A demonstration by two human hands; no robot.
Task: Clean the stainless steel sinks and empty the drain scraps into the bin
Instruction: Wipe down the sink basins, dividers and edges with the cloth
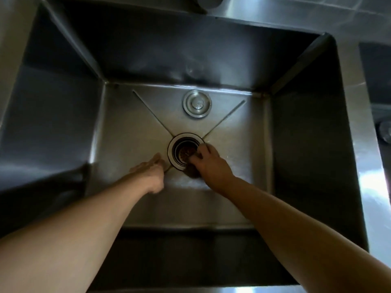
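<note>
A deep stainless steel sink (131,132) fills the view. Its round drain (182,152) sits in the middle of the floor, with a perforated strainer basket and brownish scraps inside. A round metal drain stopper (197,103) lies loose on the floor behind the drain. My right hand (208,163) is closed on a dark scrubbing pad (191,172) pressed against the drain's right rim. My left hand (150,170) rests flat on the sink floor just left of the drain, fingers stretched out and holding nothing.
A second sink (378,81) shows at the right edge, beyond a steel divider (364,144). The base of a tap (209,2) stands on the back ledge. The sink walls are tall and steep on all sides.
</note>
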